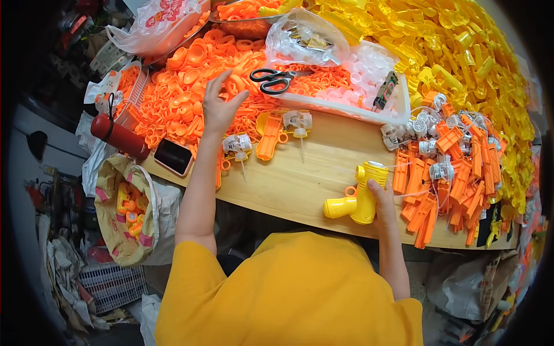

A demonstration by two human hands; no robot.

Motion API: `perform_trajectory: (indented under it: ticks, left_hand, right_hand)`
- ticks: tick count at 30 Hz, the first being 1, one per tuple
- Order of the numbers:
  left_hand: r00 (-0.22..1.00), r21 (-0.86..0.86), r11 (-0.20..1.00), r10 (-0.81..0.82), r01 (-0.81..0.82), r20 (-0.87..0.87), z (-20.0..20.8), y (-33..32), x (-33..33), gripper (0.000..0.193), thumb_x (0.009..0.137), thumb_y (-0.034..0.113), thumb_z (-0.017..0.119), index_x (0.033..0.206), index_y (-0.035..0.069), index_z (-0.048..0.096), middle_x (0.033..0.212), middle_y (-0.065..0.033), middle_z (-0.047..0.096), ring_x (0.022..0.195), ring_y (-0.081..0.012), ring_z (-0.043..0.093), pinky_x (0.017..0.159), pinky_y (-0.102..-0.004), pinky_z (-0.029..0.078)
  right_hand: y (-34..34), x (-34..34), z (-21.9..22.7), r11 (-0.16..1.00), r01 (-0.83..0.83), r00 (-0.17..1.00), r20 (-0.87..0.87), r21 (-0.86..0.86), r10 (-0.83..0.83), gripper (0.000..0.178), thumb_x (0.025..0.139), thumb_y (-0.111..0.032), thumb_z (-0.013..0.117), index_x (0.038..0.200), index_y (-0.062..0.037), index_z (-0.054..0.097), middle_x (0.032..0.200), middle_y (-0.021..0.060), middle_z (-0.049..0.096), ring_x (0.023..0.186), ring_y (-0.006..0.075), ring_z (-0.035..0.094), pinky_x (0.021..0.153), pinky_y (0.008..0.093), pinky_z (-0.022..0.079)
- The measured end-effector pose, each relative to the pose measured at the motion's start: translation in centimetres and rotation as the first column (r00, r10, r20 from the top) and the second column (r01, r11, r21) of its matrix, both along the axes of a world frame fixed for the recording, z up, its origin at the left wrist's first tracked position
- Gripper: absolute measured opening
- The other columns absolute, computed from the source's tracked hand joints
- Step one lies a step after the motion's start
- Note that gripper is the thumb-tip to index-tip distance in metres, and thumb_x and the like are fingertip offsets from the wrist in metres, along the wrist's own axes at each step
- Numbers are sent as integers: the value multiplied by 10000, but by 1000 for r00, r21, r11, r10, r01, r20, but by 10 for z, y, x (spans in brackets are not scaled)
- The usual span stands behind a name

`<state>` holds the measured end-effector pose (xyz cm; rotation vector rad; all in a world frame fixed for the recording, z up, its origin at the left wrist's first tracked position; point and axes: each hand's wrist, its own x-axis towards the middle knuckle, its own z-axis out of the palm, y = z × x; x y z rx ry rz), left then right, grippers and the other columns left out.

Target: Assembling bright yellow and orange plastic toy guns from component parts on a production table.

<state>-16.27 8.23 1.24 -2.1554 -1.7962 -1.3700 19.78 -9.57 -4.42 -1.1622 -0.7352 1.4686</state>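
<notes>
My right hand [383,203] is wrapped round a yellow plastic toy gun [365,199] just above the front edge of the table. An orange ring [350,191] shows in the angle of the toy gun. Over the heap of small orange plastic parts [187,75], my left hand [218,109] is raised with thumb and fingers apart and nothing in it. Close to its wrist lie a white and clear mechanism with a thin tube [238,144] and an orange casing [269,137]. A second clear mechanism [298,120] sits beside that casing.
Black-handled scissors [276,81] rest by a white tray [398,112] of clear caps. Yellow shells [461,63] are heaped at far right, above orange casings with wired mechanisms [456,173]. A red flask [120,137], a phone [173,157] and a sack [149,222] are at left.
</notes>
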Motion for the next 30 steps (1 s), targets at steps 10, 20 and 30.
perform_trajectory:
  ticks: [10,20,30]
  left_hand:
    - [40,70,398,-261,915,964,16,-72,87,643,736,24,710,1327,67,462,1207,-40,549,1079,-134,530,927,-297,434]
    - [306,-303,85,-472,949,827,31,-76,135,701,692,48,767,1323,40,462,1241,-35,506,1045,-150,534,897,-306,448]
    - [159,-450,-143,-808,881,568,57,-81,148,600,760,96,719,1318,93,498,1225,-56,497,1111,-173,488,928,-313,412]
  right_hand:
    - [-3,-3,14,1000,-20,988,151,23,16,476,787,-232,683,1174,-13,515,991,88,625,855,169,623,749,321,534]
    - [-19,-6,66,953,-288,867,448,89,220,620,685,-174,800,1211,-1,522,1036,74,635,963,146,607,845,305,491]
    - [-16,-12,71,926,-353,832,498,134,245,604,671,-216,831,1165,-7,554,979,66,640,892,127,606,785,285,494]
